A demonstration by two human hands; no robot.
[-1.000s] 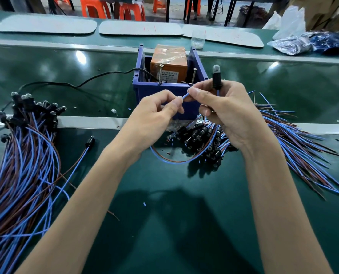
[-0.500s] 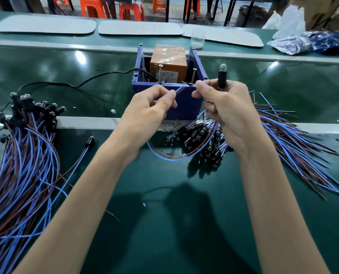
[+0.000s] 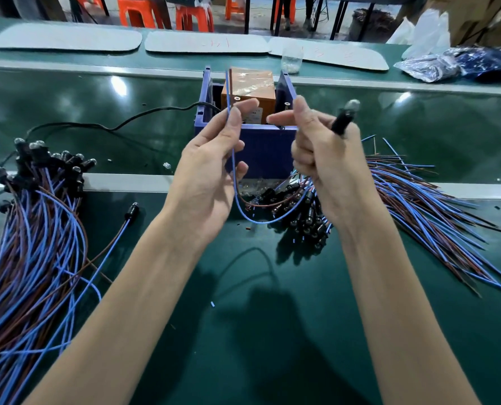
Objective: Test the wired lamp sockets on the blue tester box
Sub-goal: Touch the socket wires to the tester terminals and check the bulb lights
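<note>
The blue tester box (image 3: 261,153) stands at the middle of the green bench, with an orange-wrapped block (image 3: 248,86) and two upright metal pins inside. My left hand (image 3: 211,171) pinches the blue and brown wires (image 3: 234,182) of one lamp socket; their ends stick up in front of the box. My right hand (image 3: 328,168) grips the black lamp socket (image 3: 343,119) with its small bulb tilted up and to the right. The wires hang in a loop between my hands.
A bundle of wired sockets (image 3: 33,217) lies at the left, and another pile (image 3: 404,206) lies at the right beneath my right hand. A black cable (image 3: 117,127) runs into the box. Grey pads, a clear cup (image 3: 292,60) and plastic bags (image 3: 436,64) sit behind.
Both hands have pulled back from the pins. The wire ends now point upward in my left hand. The socket in my right hand has tilted to the right.
</note>
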